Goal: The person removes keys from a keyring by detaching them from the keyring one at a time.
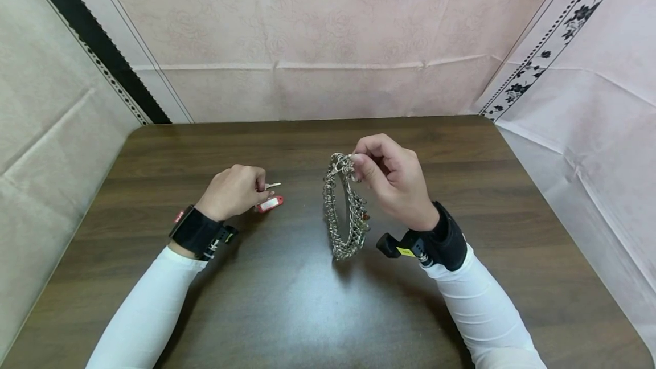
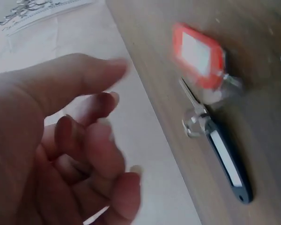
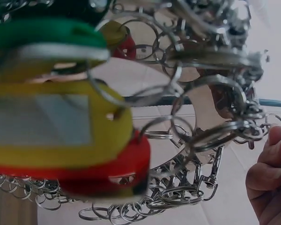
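My right hand (image 1: pixel 392 178) pinches a large metal hoop (image 1: pixel 330 209), thickly hung with split rings and clasps, by its upper end; it hangs upright over the table. Green (image 3: pixel 47 35), yellow (image 3: pixel 107 126) and red (image 3: pixel 136 164) key tags dangle from it in the right wrist view. Towards the left, my left hand (image 1: pixel 233 189) hovers just beside a red key tag (image 1: pixel 270 204) and a key (image 1: pixel 273 185). In the left wrist view its thumb and loosely bent fingers hold nothing. A dark key tag (image 2: pixel 227 159) with a key lies near the blurred red one.
The brown wooden table (image 1: pixel 287 312) has its far edge against a pale patterned cloth (image 1: pixel 318 39). Similar cloth hangs at both sides. Each wrist wears a black strap with a small camera.
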Demonstrator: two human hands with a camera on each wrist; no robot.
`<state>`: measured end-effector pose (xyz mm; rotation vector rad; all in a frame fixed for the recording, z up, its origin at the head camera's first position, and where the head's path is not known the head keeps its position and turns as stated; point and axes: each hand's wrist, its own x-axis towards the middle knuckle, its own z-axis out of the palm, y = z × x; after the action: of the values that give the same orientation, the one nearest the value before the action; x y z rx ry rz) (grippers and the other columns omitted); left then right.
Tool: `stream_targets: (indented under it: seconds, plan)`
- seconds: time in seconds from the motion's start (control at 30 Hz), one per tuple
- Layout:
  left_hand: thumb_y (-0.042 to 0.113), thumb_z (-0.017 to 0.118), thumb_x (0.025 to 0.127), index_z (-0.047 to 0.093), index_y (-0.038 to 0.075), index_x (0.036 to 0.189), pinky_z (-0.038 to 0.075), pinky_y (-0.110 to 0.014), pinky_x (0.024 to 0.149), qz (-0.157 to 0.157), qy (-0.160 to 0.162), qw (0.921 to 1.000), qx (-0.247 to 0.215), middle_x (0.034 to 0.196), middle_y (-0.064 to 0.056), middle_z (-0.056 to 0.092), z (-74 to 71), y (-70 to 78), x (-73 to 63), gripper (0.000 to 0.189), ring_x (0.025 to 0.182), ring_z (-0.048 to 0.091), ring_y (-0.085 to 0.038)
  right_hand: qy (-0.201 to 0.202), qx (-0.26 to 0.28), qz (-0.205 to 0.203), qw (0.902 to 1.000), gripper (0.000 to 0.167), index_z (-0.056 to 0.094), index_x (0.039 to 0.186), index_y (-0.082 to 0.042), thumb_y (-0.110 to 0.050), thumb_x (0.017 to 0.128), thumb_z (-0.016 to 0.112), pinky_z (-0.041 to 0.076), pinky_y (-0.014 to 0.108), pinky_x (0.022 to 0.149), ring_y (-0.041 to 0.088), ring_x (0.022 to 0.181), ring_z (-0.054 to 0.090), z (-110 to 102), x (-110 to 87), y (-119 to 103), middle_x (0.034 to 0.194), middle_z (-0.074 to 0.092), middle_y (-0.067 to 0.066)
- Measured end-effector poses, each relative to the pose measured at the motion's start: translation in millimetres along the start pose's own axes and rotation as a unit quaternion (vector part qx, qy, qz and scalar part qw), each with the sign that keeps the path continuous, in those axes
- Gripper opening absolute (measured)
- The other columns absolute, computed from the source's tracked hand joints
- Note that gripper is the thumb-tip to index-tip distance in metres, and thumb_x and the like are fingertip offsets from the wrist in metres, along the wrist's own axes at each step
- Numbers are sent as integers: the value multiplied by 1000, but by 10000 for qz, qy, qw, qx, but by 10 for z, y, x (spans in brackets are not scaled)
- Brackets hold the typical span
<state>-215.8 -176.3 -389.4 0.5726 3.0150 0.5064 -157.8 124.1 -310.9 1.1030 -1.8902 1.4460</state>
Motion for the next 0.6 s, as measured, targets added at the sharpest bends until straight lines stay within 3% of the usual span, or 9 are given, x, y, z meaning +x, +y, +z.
stream_targets:
  seconds: [0.13,0.27,0.33,0.43,0.53,0.6]
  plan:
    - [25,74,93,68,18,80,36,-27,49,361,467,9978,-292,68,4,59,-8,115,-23,16,57,50,-12,-95,40,67,9999,25,54,93,9,-14,102,58,44,16,52,13,59,53,8,-5,5,69,57,11]
    - [25,74,94,69,21,87,38,-25,51,1021,1187,9852,-694,70,8,57,-65,334,-103,10,61,50,-8,-199,20,113,9997,17,55,95,8,-7,101,59,44,16,52,13,59,53,29,-4,4,71,58,11]
    - [22,74,94,69,20,90,39,-23,53,1491,1594,9718,-895,73,9,57,-102,464,-163,7,63,50,-5,-266,27,144,9995,13,55,96,8,-4,101,59,44,17,52,12,59,52,47,-5,2,72,58,11]
    - [16,72,95,70,15,94,42,-20,57,2280,2110,9420,-1266,77,8,58,-147,663,-266,3,67,51,-4,-353,65,234,9991,9,55,97,8,0,100,59,44,18,51,9,59,51,83,-13,1,72,58,10]
    - [13,70,95,70,10,97,42,-16,56,2987,2390,9100,-1597,79,5,59,-168,835,-369,4,68,51,-4,-408,112,355,9985,4,56,96,8,6,98,59,46,19,50,8,58,52,131,-25,3,72,59,11]
    - [13,69,96,70,9,99,42,-15,55,3359,2453,8952,-1602,79,3,60,-169,930,-423,5,65,51,-4,-435,130,420,9981,4,56,96,7,11,96,59,46,19,50,8,57,52,162,-33,3,72,59,10]
